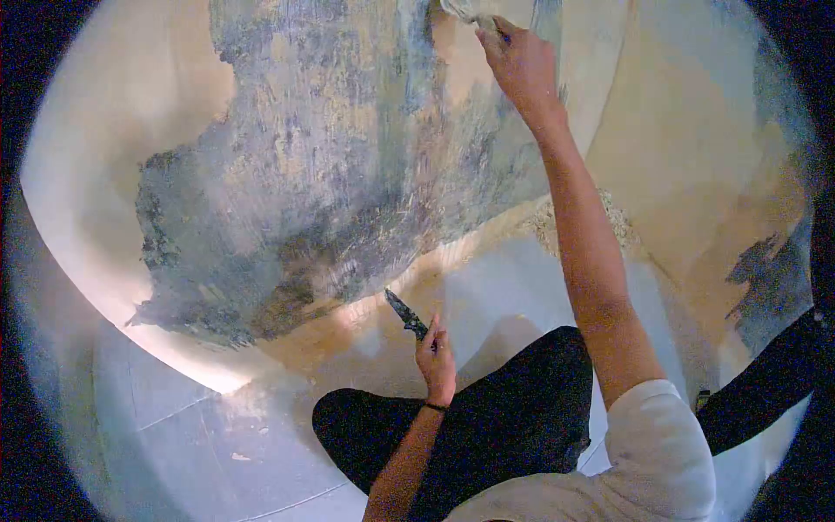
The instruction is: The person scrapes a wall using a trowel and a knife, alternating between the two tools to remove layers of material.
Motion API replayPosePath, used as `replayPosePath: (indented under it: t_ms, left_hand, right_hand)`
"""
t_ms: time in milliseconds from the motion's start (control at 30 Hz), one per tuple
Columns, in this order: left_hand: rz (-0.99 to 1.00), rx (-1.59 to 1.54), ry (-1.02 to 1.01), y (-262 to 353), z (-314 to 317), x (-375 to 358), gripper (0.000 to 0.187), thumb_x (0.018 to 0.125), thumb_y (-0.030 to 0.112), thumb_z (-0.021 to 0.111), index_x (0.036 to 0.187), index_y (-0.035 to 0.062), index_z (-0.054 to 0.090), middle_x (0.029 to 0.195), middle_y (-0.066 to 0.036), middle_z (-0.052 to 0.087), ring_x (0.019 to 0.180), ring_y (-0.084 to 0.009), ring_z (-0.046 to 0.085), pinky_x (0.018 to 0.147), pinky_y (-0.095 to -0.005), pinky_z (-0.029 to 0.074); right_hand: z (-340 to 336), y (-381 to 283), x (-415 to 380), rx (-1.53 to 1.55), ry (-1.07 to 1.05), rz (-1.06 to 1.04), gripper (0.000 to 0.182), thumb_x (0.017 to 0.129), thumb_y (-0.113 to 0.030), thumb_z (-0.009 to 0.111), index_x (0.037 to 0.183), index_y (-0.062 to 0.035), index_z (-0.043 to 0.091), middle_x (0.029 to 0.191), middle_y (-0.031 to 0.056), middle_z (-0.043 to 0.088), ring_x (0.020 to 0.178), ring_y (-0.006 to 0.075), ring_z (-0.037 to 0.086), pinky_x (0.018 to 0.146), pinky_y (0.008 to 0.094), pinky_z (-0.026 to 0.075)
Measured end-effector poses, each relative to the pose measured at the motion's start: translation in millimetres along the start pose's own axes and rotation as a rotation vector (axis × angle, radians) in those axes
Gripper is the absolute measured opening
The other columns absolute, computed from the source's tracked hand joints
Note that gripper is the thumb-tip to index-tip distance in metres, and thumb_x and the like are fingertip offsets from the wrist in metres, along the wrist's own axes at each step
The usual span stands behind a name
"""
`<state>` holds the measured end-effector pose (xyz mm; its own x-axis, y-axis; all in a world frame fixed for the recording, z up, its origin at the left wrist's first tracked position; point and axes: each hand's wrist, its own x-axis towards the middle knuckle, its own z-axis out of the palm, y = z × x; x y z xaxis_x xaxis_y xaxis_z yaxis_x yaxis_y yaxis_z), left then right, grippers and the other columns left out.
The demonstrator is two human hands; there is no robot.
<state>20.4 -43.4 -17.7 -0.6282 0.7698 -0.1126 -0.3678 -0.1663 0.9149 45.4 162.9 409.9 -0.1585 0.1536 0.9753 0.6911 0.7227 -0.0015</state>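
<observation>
My left hand (437, 361), with a dark band at the wrist, is closed around a narrow, dark, mottled knife (405, 314). Its tip points up and left, right at the lower edge of the wall's painted area in this view. My right arm reaches up, and my right hand (524, 71) is closed on a pale whitish tool (470, 12) against the wall; the top of the frame cuts part of it off. Before both hands is the wall (339, 148), covered in rough grey-blue and ochre patches with a ragged border on the left.
My bent legs (522, 400) in dark trousers fill the lower middle. Pale crumbs (609, 217) lie at the foot of the wall behind my right forearm. The bluish floor (217, 461) shows seams. A second grey patch (774, 270) marks the surface at the right.
</observation>
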Motion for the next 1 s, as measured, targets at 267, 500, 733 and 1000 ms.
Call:
replayPosePath:
  t_ms: [267,500,733,1000]
  left_hand:
    - [-0.015,-0.089,-0.025,28,4,-5,0.032,0.093,0.022,0.056,0.123,0.012,0.06,0.068,0.008,0.041,0.049,-0.0032,0.032,0.041,-0.0209,0.029]
    - [-0.088,-0.096,0.006,21,2,-5,0.029,0.093,0.013,0.055,0.12,0.0116,0.063,0.079,0.005,0.049,0.053,-0.0036,0.038,0.041,-0.0204,0.032]
    - [-0.073,-0.149,-0.037,6,-4,1,0.03,0.093,0.012,0.055,0.121,0.0106,0.062,0.075,0.005,0.047,0.05,-0.0036,0.035,0.04,-0.0209,0.032]
    - [-0.103,-0.183,-0.048,15,2,-7,0.032,0.093,0.012,0.054,0.124,0.0078,0.059,0.07,0.007,0.043,0.05,-0.0027,0.033,0.042,-0.0198,0.033]
  right_hand:
    - [-25,-12,-9,0.024,-0.166,0.066,0.041,0.087,-0.042,0.058,0.11,-0.0086,0.066,0.074,0.0217,0.064,0.07,0.0359,0.065,0.064,0.0428,0.051]
    - [-17,-10,-42,0.044,-0.171,0.091,0.038,0.089,-0.037,0.058,0.109,-0.0064,0.066,0.073,0.0218,0.064,0.065,0.0346,0.064,0.06,0.0399,0.05]
    - [-19,-13,3,-0.045,-0.11,-0.007,0.04,0.088,-0.038,0.058,0.108,-0.0036,0.066,0.075,0.0219,0.064,0.067,0.0374,0.064,0.062,0.0401,0.051]
    - [-23,-14,-8,-0.007,-0.163,0.107,0.04,0.088,-0.039,0.058,0.109,-0.0051,0.066,0.073,0.0215,0.064,0.065,0.0358,0.064,0.061,0.0408,0.05]
